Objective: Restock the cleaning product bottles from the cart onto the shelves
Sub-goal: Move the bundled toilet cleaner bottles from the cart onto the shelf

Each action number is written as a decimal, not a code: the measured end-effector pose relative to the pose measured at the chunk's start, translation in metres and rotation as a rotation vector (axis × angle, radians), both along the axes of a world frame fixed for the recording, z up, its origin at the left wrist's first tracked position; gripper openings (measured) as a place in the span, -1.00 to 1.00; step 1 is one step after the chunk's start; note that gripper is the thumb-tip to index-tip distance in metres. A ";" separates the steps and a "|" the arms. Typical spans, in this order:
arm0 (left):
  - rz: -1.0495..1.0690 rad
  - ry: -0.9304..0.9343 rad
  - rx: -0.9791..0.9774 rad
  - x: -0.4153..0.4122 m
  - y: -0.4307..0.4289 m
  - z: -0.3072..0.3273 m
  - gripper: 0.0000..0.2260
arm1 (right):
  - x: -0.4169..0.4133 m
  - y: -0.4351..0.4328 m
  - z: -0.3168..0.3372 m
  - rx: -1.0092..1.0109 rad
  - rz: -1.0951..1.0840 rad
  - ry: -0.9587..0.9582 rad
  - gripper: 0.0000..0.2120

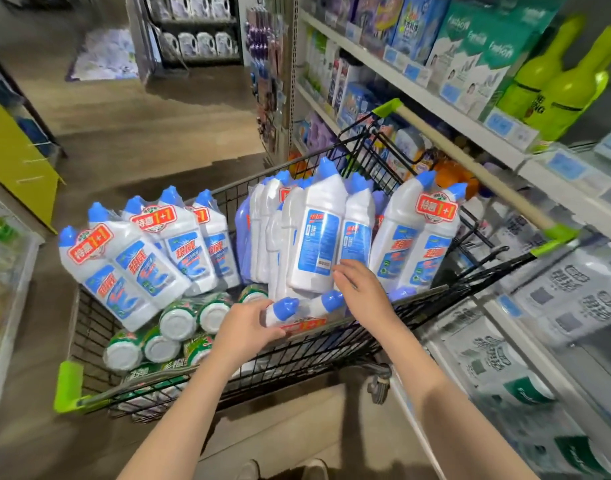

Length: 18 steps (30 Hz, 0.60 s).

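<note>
A black wire cart with green corners holds several white twin-pack cleaner bottles with blue caps. One twin pack lies on its side at the cart's near edge, caps pointing left. My left hand grips that pack at its cap end. My right hand rests on it from the right, fingers reaching against an upright bottle pack. More packs lean at the left and right of the cart.
Green round cans lie in the cart's bottom left. Shelves on the right carry boxes, green bottles and tissue packs lower down. The cart's handle bar runs along the shelf. Wooden floor stretches ahead to another rack.
</note>
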<state>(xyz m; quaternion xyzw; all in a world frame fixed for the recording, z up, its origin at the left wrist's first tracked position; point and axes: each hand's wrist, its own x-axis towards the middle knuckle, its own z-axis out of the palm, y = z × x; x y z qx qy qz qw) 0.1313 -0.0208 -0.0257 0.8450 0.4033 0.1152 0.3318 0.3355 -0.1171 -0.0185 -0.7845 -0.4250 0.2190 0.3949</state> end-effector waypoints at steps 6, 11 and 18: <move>-0.087 0.082 0.062 0.003 0.008 0.014 -0.74 | 0.005 0.002 -0.003 -0.009 -0.019 0.069 -0.72; -0.140 0.121 0.143 0.003 0.014 0.027 -0.71 | 0.009 0.007 -0.005 0.001 -0.051 0.140 -0.76; -0.171 0.131 0.184 -0.002 0.018 0.056 -0.70 | 0.011 0.009 -0.005 0.051 -0.133 0.370 -0.71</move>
